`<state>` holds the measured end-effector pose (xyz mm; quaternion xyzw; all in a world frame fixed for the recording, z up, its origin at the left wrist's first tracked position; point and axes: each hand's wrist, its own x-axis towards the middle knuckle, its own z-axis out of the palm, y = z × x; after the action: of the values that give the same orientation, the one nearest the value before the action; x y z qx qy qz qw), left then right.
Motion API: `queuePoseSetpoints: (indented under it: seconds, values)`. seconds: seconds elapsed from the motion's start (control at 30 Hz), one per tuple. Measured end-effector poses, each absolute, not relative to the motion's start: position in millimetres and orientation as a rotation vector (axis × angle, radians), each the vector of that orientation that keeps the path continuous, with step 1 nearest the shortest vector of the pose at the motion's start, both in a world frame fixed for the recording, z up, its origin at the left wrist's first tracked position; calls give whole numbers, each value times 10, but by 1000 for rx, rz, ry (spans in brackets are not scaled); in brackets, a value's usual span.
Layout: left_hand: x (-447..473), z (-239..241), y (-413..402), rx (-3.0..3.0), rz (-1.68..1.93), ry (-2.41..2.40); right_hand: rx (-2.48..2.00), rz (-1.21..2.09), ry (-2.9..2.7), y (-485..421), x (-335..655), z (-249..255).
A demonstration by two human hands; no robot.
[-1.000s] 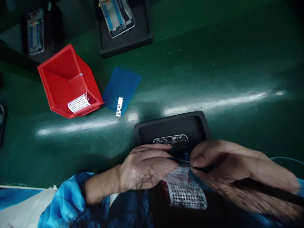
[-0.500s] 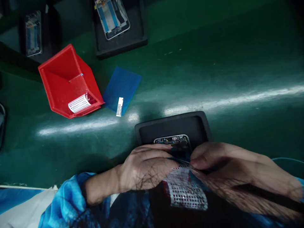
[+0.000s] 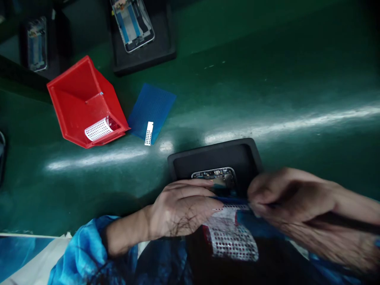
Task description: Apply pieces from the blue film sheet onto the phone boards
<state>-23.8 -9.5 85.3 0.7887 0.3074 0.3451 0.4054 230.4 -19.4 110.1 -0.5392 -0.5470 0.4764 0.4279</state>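
Note:
My left hand (image 3: 187, 209) pinches the edge of a white sticker sheet (image 3: 234, 241) with rows of dark round dots and a red and blue backing. The sheet curls downward in front of my body. To its right, my right hand (image 3: 279, 194) is closed in a pinch at the sheet's corner, smeared by motion. Whatever lies between its fingertips is too blurred to make out. Just beyond my left fingers, an opened phone (image 3: 215, 173) with its circuit board showing lies in a black tray (image 3: 213, 154); my hand covers its lower part.
A red bin (image 3: 109, 95) holds a curled dotted sheet (image 3: 97, 130). Beside it lies a blue sheet (image 3: 157, 101) bearing a small white dotted strip (image 3: 149, 133). Farther back, another opened phone (image 3: 133, 25) rests in a black tray (image 3: 145, 61), and one more phone (image 3: 37, 43) stands left.
My right hand has moved right and slightly up, away from my left fingertips. The left hand and the sticker sheet have barely moved. The view has shifted slightly.

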Motion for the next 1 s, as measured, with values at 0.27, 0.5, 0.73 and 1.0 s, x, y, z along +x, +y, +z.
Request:
queuePoseSetpoints:
  seconds: [0.27,0.5,0.73,1.0]
  values:
    - [-237,937,-43,2013,822,791,-1410,1179,-1307,-192,2409,990]
    - [-256,908,-45,1995,781,787,-1488,1139,-1334,-189,2391,1073]
    - [-275,911,-55,2013,762,788,-1468,1123,-1380,-193,2411,1064]
    - [-227,950,-24,1992,790,805,-1440,1077,-1468,-231,2429,995]
